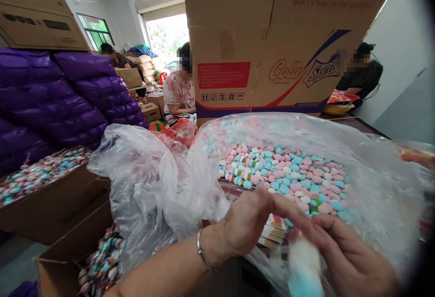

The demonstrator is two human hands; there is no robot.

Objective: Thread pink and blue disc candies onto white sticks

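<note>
At the lower middle, my left hand [249, 220], with a silver bangle at its wrist, reaches across with bent fingers. Its fingertips meet those of my right hand [350, 251], which is closed in a pinch. Where they meet hangs a white-and-blue candy piece [306, 265], smeared by motion; both hands appear to grip its top. Just beyond lie loose pink, blue and white candies [295, 170] heaped on a clear plastic bag [142, 174]. Small printed cards or wrappers [273, 231] show beneath my left hand.
A tall cardboard carton [231, 39] stands behind the candies. Cartons of candy pieces [44, 174] [102, 261] sit at lower left. Purple wrapped bundles [68, 93] are stacked on the left. Several people work farther back, one person [178, 93] beside the tall carton.
</note>
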